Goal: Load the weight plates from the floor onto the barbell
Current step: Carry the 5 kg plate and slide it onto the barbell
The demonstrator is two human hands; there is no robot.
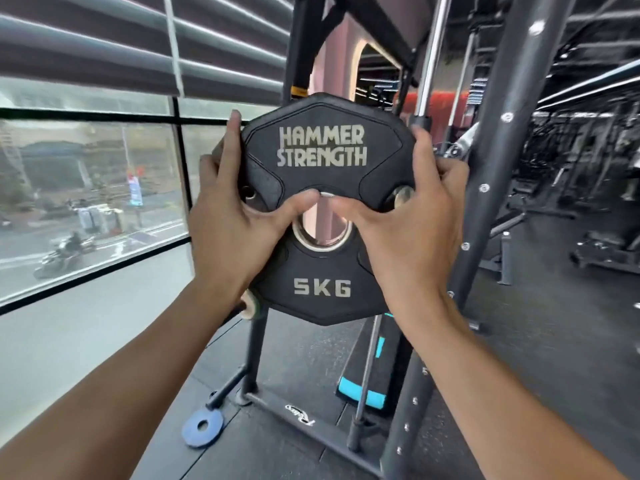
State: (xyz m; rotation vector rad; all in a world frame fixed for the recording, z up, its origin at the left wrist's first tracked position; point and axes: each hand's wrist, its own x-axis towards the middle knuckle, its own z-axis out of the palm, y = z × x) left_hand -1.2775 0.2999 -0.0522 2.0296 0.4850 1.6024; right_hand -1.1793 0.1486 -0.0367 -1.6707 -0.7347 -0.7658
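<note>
One black rubber-coated weight plate (322, 209), many-sided and marked "HAMMER STRENGTH" and "5KG" in pale letters, is held upright at the middle of the view, its face turned toward the camera. It is raised well above the dark rubber gym floor (519, 341). Behind the plate a black steel rack frame (498, 168) is seen, with an upright post to the plate's right and a base bar below it. A large window (86, 188) with grey blinds lies to the plate's left. Through the plate's steel-ringed centre hole (322, 230) a pinkish surface is visible. The left hand (239, 223) is closed on the plate's left edge, fingers wrapped behind the rim and the thumb laid across the face just above the hole. The right hand (412, 216) grips the right edge in the same manner, its thumb meeting the other near the hole. Below the plate and to its left, a small blue disc plate (202, 427) lies flat on the floor beside the rack's foot.
</note>
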